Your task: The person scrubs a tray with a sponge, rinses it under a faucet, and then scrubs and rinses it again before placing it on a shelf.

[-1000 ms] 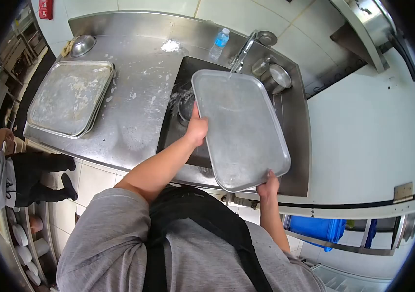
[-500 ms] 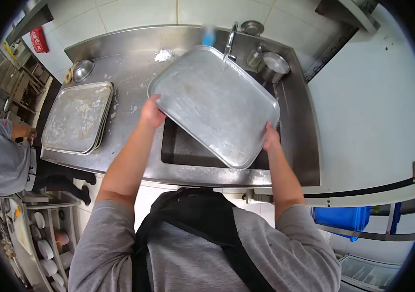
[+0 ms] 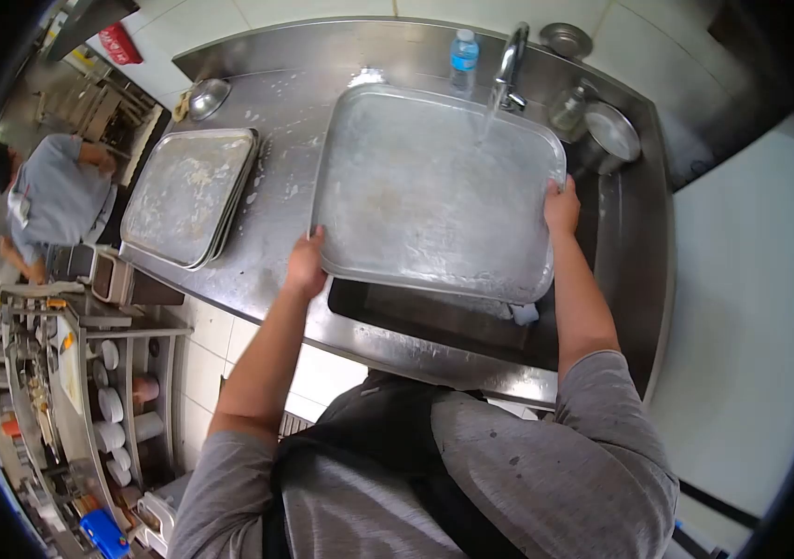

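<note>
Between my hands is a large metal baking tray [image 3: 434,196], wet and rectangular with a raised rim, held over the sink [image 3: 397,312]. My left hand [image 3: 306,265] grips its left edge near the front corner. On the opposite edge, my right hand [image 3: 561,207] is closed round the rim. Water from the tap [image 3: 510,70] runs onto the tray's far right part. Below its front edge, a small white object [image 3: 525,314] shows in the basin. The tray hides most of the sink.
A stack of dirty trays [image 3: 187,196] lies on the counter at left, near a metal bowl [image 3: 208,98]. A water bottle [image 3: 463,61] stands behind the sink; a pot [image 3: 609,136] and a glass bottle [image 3: 568,108] sit at right. Another person [image 3: 66,191] is at far left.
The tray has turned from a slant to nearly level across my view, its right edge rising. My view has shifted, and the tap stream now lands on the tray's far right part.
</note>
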Motion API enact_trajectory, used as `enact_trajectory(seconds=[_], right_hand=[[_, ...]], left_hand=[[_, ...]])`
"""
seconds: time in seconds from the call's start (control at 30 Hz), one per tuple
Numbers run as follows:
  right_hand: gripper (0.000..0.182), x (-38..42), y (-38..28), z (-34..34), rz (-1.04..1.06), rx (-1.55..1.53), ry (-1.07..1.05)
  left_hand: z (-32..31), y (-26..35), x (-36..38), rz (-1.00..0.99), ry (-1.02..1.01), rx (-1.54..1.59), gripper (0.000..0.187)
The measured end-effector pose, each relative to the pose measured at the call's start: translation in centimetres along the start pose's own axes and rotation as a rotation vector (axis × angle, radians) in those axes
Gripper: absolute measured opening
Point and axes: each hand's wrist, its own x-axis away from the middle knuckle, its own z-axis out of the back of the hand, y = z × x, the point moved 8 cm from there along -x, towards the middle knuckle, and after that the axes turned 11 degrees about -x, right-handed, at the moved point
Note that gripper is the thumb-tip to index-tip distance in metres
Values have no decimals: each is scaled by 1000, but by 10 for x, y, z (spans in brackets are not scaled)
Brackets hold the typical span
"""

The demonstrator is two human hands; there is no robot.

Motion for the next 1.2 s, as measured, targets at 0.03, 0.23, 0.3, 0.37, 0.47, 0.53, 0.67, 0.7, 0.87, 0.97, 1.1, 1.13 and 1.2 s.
enact_trajectory(seconds=[0.03, 0.23, 0.3, 0.37, 0.47, 0.53, 0.67, 0.7, 0.87, 0.97, 1.1, 1.13, 1.2], right_hand=[[50, 11, -12, 4, -20, 97, 89], [59, 58, -49, -99, 137, 328, -40], [61, 91, -101, -138, 220, 284, -178], [58, 131, -160, -173, 403, 190, -309], [57, 172, -232, -184, 685, 129, -485], [56, 146, -217, -185, 632, 124, -478], [55, 56, -114, -149, 347, 339, -277], [58, 41, -90, -120, 344, 432, -178], [64, 12, 23, -25, 68, 184, -259], [66, 25, 82, -14, -479, -564, -587], [59, 6, 52, 87, -436, -522, -448], [54, -1, 36, 109, -351, -459, -448], [50, -10, 0, 141, -262, -388, -439]], left_hand=[[-10, -4, 11, -4, -5, 138, 42], [-27, -44, 40, -45, 164, 224, 33], [-32, -57, 40, -26, 171, 272, 32], [-41, -69, 37, -29, 129, 226, 37], [-54, -61, 44, 4, 171, 231, 36], [-58, -50, 52, 20, 152, 274, 35], [-35, -56, 59, 35, 235, 300, 33], [-26, -59, 59, 8, 243, 284, 33], [-5, -56, 56, 21, 263, 329, 31], [-21, -48, 48, 50, 125, 296, 44], [-68, -67, 18, 47, -60, 275, 35], [-80, -67, 18, 79, -40, 216, 33], [-102, -96, -4, 28, -34, 149, 31]])
